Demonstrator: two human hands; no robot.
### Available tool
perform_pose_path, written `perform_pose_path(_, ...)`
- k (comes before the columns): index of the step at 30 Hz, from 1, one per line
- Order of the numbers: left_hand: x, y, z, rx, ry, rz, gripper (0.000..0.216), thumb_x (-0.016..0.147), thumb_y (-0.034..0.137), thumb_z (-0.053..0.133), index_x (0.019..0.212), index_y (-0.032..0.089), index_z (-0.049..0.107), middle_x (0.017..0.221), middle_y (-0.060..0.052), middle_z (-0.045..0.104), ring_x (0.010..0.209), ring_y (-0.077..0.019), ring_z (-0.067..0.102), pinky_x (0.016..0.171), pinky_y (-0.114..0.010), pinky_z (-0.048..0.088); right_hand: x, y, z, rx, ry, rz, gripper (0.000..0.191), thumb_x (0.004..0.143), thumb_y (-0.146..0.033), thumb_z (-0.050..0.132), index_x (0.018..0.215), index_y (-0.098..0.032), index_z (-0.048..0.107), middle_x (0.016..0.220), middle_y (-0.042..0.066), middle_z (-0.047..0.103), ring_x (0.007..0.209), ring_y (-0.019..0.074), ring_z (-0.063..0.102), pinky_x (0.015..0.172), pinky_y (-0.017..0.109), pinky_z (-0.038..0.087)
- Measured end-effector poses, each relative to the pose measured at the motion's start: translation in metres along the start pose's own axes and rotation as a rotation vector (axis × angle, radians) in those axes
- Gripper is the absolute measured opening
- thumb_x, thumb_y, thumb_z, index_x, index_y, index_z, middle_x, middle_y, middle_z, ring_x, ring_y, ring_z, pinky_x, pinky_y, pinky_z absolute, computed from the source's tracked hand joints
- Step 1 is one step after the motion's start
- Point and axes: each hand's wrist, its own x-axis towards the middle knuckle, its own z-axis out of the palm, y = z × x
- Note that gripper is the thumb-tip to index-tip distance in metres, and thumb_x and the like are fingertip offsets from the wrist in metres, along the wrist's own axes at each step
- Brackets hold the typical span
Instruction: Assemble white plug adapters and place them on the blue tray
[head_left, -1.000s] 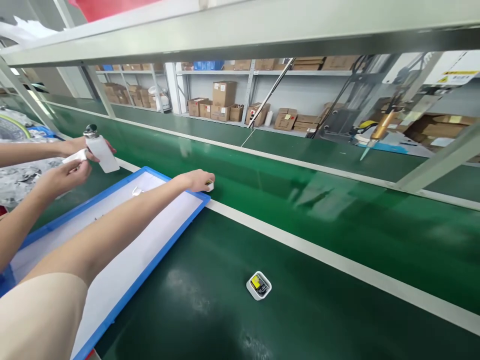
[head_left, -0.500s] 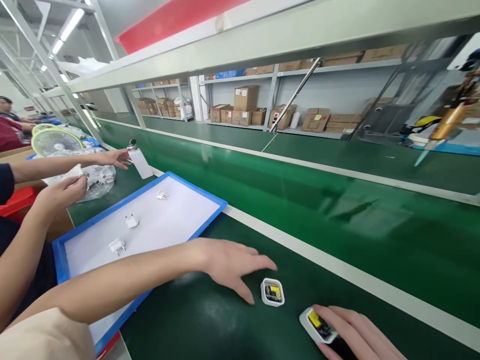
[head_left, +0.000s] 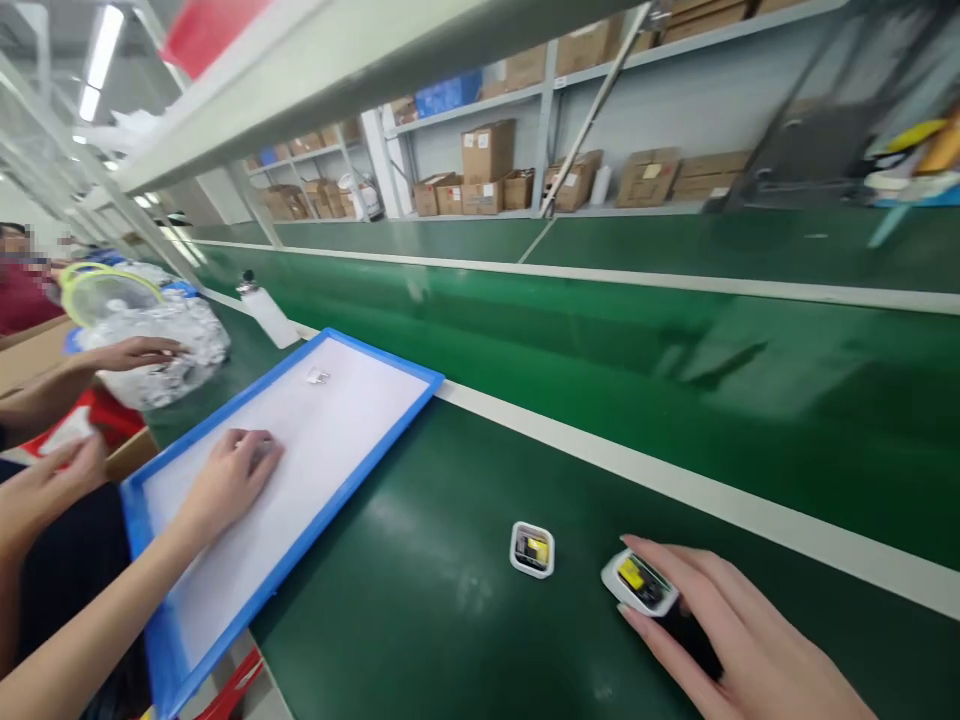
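Note:
My left hand (head_left: 232, 478) is over the blue-rimmed white tray (head_left: 360, 475), its fingers curled round a blurred whitish two-pin plug (head_left: 262, 452). Another white two-pin plug (head_left: 318, 377) lies near the tray's far end. At the lower right, my right hand (head_left: 739, 620) grips a white charger housing (head_left: 640, 583) between thumb and fingers; a yellow block and dark parts show inside it. To its left, a similar open white housing (head_left: 532, 550) rests on the green bench.
A co-worker's hands (head_left: 139, 352) are at the left, by a clear bag of white parts (head_left: 176, 345). A white bottle (head_left: 268, 315) stands behind the tray. A pale beam (head_left: 315, 110) crosses overhead. Cardboard boxes fill the rear shelves.
My left hand has moved left from beside the loose housing to the plugs on the tray. My right hand still holds its housing. The co-worker's hand has drawn back from the bottle.

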Motion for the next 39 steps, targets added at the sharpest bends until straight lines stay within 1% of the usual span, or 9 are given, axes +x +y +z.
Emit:
perform_pose_path(6, 0.013, 0.026, -0.011, -0.099, 0.114, 0.038, 0.032, 0.088, 0.059, 0.049, 0.079, 0.029, 0.055, 0.066, 0.005, 0.064, 0.054, -0.0180, 0.060, 0.053, -0.024, 0.041, 0.005, -0.010, -0.035, 0.152, -0.266, -0.004, 0.030, 0.106, -0.032, 0.043, 0.133, -0.026, 0.054, 0.123, 0.011, 0.058, 0.099, 0.0226, 0.066, 0.080, 0.031, 0.058)
perform_pose_path(10, 0.031, 0.113, -0.051, -0.397, 0.006, 0.105, 0.027, 0.087, 0.055, 0.052, 0.078, 0.031, 0.060, 0.038, 0.010, 0.046, 0.030, -0.0155, 0.044, 0.040, -0.023, 0.032, 0.011, -0.005, -0.068, 0.273, -0.473, 0.055, 0.030, 0.103, -0.030, 0.052, 0.133, -0.031, 0.055, 0.124, 0.008, 0.057, 0.096, 0.0206, 0.064, 0.078, 0.030, 0.058)
perform_pose_path(13, 0.026, 0.213, -0.074, -0.764, -0.181, 0.234, 0.031, 0.086, 0.054, 0.057, 0.077, 0.025, 0.063, 0.048, 0.007, 0.049, 0.041, -0.0121, 0.048, 0.043, -0.020, 0.037, 0.010, -0.008, -0.081, 0.270, -0.294, 0.096, 0.047, 0.102, -0.032, 0.056, 0.146, -0.030, 0.042, 0.128, 0.010, 0.053, 0.101, 0.0221, 0.061, 0.082, 0.033, 0.058)
perform_pose_path(18, -0.012, 0.376, -0.077, -1.427, -0.781, 0.388, 0.039, 0.094, 0.055, 0.048, 0.076, 0.020, 0.054, 0.055, 0.006, 0.043, 0.044, -0.0078, 0.039, 0.041, -0.018, 0.032, -0.001, -0.014, -0.072, 0.070, 0.075, -0.110, 0.053, 0.098, -0.031, 0.065, 0.146, -0.024, 0.043, 0.120, 0.013, 0.052, 0.104, 0.0267, 0.059, 0.089, 0.041, 0.056)
perform_pose_path(22, -0.045, 0.451, -0.073, -1.632, -0.979, 0.371, 0.043, 0.094, 0.059, 0.050, 0.078, 0.020, 0.054, 0.066, 0.004, 0.049, 0.053, -0.0085, 0.047, 0.047, -0.020, 0.040, -0.012, 0.001, -0.067, -0.205, 0.267, -0.159, 0.034, 0.098, -0.020, 0.062, 0.131, -0.026, 0.058, 0.114, 0.012, 0.056, 0.093, 0.0237, 0.063, 0.078, 0.035, 0.058)
perform_pose_path(25, -0.044, 0.462, -0.076, -1.629, -0.931, 0.412, 0.043, 0.095, 0.060, 0.048, 0.081, 0.020, 0.054, 0.069, 0.003, 0.053, 0.055, -0.0094, 0.050, 0.051, -0.022, 0.043, -0.017, 0.014, -0.070, -0.154, 0.355, -0.082, 0.032, 0.097, -0.019, 0.065, 0.126, -0.028, 0.060, 0.111, 0.009, 0.062, 0.092, 0.0234, 0.066, 0.077, 0.034, 0.057)
perform_pose_path(30, 0.004, 0.422, -0.070, -1.388, -0.704, 0.626, 0.033, 0.092, 0.046, 0.060, 0.075, 0.017, 0.056, 0.071, 0.000, 0.063, 0.069, -0.0134, 0.062, 0.071, -0.026, 0.051, -0.012, 0.023, -0.064, 0.445, 0.321, 0.365, 0.026, 0.099, -0.034, 0.064, 0.123, -0.024, 0.061, 0.096, 0.007, 0.066, 0.078, 0.0204, 0.065, 0.067, 0.034, 0.056)
perform_pose_path(34, 0.029, 0.384, -0.053, -0.964, -0.781, 0.884, 0.025, 0.086, 0.043, 0.068, 0.091, 0.019, 0.071, 0.085, -0.001, 0.069, 0.077, -0.0154, 0.062, 0.072, -0.026, 0.046, -0.007, 0.032, -0.052, 0.952, 0.187, 0.591, 0.036, 0.093, -0.044, 0.071, 0.117, -0.018, 0.066, 0.084, 0.005, 0.066, 0.068, 0.0180, 0.061, 0.061, 0.033, 0.055)
perform_pose_path(39, 0.019, 0.377, -0.045, -0.618, -0.942, 1.312, 0.045, 0.083, 0.049, 0.074, 0.125, 0.033, 0.069, 0.090, 0.001, 0.063, 0.079, -0.0152, 0.059, 0.070, -0.024, 0.041, -0.007, 0.040, -0.049, 1.172, 0.177, 0.660, 0.038, 0.091, -0.043, 0.075, 0.117, -0.016, 0.070, 0.091, 0.008, 0.068, 0.076, 0.0175, 0.060, 0.068, 0.032, 0.052)
